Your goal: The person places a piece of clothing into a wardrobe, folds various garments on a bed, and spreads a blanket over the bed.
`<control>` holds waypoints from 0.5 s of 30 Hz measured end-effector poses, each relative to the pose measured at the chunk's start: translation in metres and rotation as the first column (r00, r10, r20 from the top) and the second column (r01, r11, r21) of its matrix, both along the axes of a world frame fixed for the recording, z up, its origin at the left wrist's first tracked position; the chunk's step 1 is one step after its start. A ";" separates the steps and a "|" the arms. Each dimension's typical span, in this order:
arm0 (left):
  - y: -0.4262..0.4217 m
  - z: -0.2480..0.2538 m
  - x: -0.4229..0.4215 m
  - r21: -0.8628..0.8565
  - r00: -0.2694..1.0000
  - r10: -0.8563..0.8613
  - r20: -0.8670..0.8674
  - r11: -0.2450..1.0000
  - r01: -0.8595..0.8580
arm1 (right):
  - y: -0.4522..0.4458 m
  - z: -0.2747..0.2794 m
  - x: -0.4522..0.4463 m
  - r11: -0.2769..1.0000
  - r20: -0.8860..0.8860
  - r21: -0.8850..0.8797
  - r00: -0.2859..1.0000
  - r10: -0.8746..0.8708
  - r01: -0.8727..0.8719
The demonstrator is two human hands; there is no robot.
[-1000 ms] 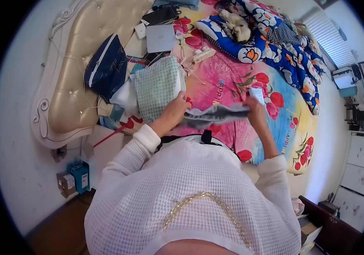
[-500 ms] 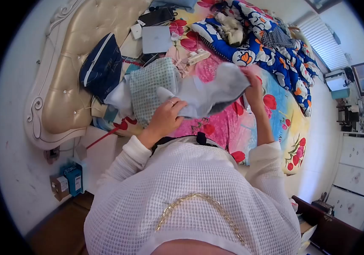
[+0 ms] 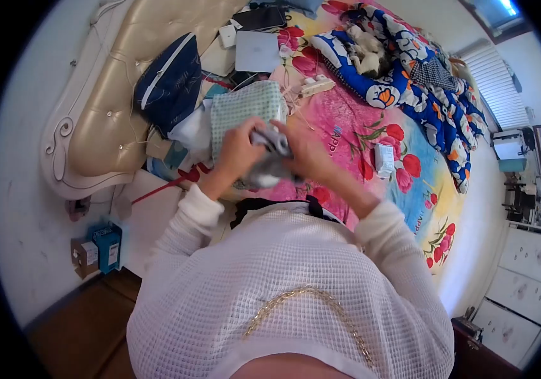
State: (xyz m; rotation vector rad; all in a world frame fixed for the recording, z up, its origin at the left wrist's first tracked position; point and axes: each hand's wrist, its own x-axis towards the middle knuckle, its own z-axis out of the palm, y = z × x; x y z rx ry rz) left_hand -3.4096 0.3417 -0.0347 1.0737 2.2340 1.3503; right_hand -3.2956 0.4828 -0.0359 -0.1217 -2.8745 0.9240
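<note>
A grey-and-white piece of cloth (image 3: pixel 269 169) is bunched up in front of my chest, blurred by motion. From its left side my left hand (image 3: pixel 240 149) grips it with curled fingers. My right hand (image 3: pixel 308 155) holds the opposite side, its fingers close to the left ones. Just behind my hands lies a green-and-white checked folded cloth (image 3: pixel 245 104), partly covered by my left hand. Crumpled white fabric (image 3: pixel 191 134) sits to its left.
A navy zipped bag (image 3: pixel 169 85) leans on the padded headboard (image 3: pixel 97 136). A silver laptop (image 3: pixel 256 52), a power strip (image 3: pixel 316 87) and a small white box (image 3: pixel 384 160) lie on the flowered bed. A cat (image 3: pixel 366 52) rests on the blue quilt (image 3: pixel 403 85).
The cloth was spread wide between my hands and is now gathered into a small bunch. My right hand came in leftward towards my left. The white box has come into fuller view.
</note>
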 end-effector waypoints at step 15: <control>-0.082 -0.150 -0.034 -0.514 0.984 -0.065 -0.166 0.858 -0.030 | -0.050 -0.073 -0.032 0.871 0.192 0.346 0.935 0.297 -0.347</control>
